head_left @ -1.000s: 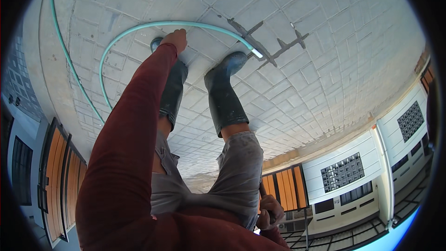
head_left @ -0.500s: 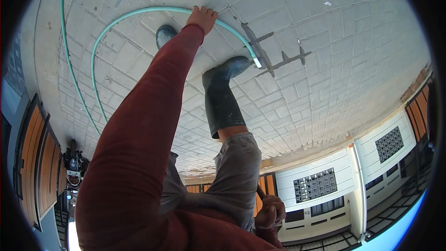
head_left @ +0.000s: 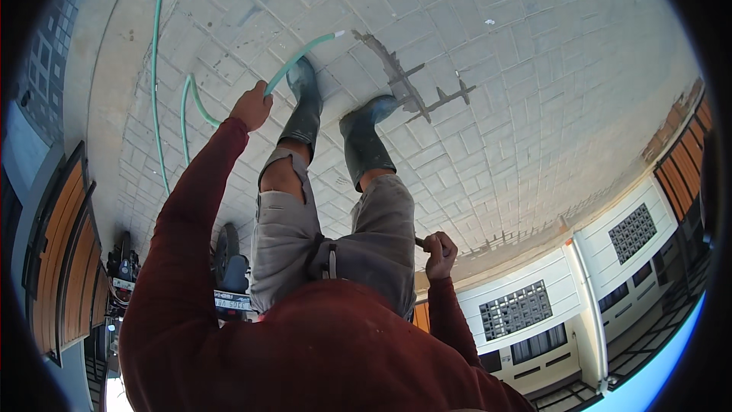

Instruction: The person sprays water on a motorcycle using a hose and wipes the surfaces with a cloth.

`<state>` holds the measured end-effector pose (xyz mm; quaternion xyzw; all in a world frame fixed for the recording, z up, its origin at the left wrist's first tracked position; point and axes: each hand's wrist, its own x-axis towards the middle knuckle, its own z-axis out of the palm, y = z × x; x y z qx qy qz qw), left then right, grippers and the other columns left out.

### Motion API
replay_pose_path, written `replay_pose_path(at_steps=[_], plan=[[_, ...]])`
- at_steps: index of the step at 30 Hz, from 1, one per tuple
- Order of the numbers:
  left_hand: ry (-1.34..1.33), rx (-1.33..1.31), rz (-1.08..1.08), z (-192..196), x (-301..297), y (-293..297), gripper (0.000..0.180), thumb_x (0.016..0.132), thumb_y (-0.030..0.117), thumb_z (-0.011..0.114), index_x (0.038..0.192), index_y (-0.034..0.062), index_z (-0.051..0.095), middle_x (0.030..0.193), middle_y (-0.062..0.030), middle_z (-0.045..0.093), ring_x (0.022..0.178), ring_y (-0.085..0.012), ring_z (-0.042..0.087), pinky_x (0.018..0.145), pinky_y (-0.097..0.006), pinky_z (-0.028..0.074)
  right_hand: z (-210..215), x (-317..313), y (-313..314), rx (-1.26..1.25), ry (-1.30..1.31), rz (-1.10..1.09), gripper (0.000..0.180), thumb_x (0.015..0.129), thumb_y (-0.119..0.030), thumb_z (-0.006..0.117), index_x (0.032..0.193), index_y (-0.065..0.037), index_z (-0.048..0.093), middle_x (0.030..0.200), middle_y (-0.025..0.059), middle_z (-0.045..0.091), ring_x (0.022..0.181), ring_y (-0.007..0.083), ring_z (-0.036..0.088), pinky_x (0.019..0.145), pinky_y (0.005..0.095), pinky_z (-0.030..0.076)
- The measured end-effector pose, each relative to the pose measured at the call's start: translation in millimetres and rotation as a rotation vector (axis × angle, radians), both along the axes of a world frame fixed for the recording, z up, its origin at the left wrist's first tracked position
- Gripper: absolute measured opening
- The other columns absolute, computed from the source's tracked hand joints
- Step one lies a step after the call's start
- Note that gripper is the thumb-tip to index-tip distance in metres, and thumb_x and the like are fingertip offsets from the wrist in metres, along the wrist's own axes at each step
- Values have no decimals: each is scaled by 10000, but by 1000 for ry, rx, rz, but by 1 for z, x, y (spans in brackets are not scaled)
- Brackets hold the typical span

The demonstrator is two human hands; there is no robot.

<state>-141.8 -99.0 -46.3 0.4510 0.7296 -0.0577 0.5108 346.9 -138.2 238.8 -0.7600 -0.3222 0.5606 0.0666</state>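
Note:
A green hose point(head_left: 291, 65) runs through my left hand point(head_left: 253, 105), which is closed round it a short way behind its pale end piece point(head_left: 339, 33). From the hand the end curves up and right, over the toe of my left rubber boot point(head_left: 303, 99). The rest of the hose loops back along the left. My right hand point(head_left: 439, 255) is beside my right thigh, fingers wrapped round a thin dark handle point(head_left: 419, 242); only a short bit of it shows. My right rubber boot point(head_left: 367, 137) stands beside dark wet marks point(head_left: 408, 90) on the paving.
Grey paving blocks point(head_left: 518, 107) cover the ground. At the left are a wood-slatted gate point(head_left: 65, 259) and parked motorbikes point(head_left: 232, 263). A white building with a latticed vent point(head_left: 516, 310) and a white pipe point(head_left: 589, 301) stands at the lower right.
My left hand has drawn back toward the lower left with the hose, lifting its end off the paving near my right boot. My right hand has come up beside my thigh.

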Motion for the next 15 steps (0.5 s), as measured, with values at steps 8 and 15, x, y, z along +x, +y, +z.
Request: replay_pose_path(at_steps=[8, 15], plan=[[128, 382, 516, 298, -120, -1, 237, 943, 197, 566, 1082, 20, 492, 828, -285, 653, 805, -486, 641, 694, -540, 491, 106, -1, 65, 237, 21, -117, 373, 890, -150, 565, 547, -84, 436, 493, 16, 454, 451, 110, 440, 461, 294, 361], [21, 702, 624, 373, -178, 71, 150, 945, 162, 553, 1013, 31, 528, 766, -236, 644, 737, -441, 649, 646, -496, 489, 225, -110, 261, 616, 25, -52, 374, 910, -174, 562, 584, -107, 392, 471, 4, 424, 387, 88, 397, 387, 284, 335]])
